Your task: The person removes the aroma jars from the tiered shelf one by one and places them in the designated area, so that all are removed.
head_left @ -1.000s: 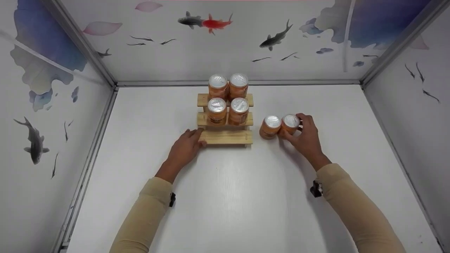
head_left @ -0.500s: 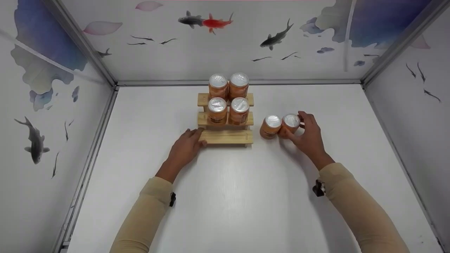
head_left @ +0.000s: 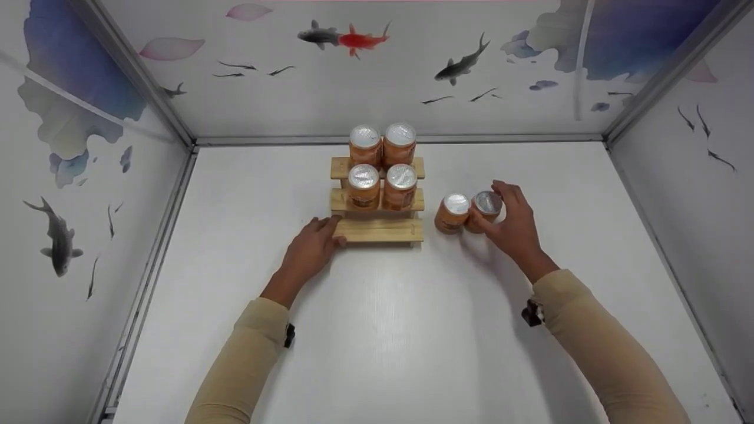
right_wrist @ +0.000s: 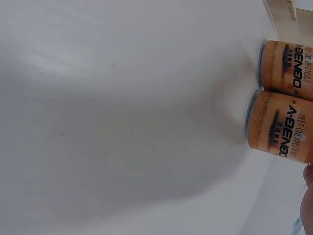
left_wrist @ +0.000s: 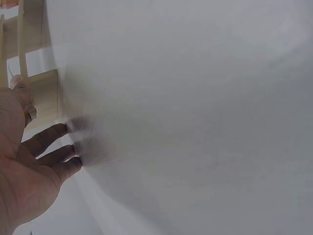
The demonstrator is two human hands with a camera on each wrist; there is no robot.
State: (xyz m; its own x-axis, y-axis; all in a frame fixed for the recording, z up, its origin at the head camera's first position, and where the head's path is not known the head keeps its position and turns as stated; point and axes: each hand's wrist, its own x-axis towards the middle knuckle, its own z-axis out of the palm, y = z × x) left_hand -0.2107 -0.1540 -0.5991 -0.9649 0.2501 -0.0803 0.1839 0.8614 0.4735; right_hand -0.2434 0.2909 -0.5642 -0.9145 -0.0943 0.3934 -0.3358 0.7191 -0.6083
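In the head view, my left hand holds the left end of the lowest step of a wooden three-step rack, thumb at the front edge and index finger behind. The left wrist view shows its other fingers reaching down to the tabletop. To the right of the rack, my right hand grips an orange can with a silvery lid, thumb on the near left side and fingers at the far right rim. A second orange can stands close on its left. Lettered labels show in the right wrist view.
Two orange cans stand on the rack's middle step and two more on the top step. The white table is enclosed by printed panels, with a metal rail along the back edge.
My right fingers have shifted slightly higher and farther back around the right can, and its lid now looks darker. My left hand, the rack and the other cans have stayed put.
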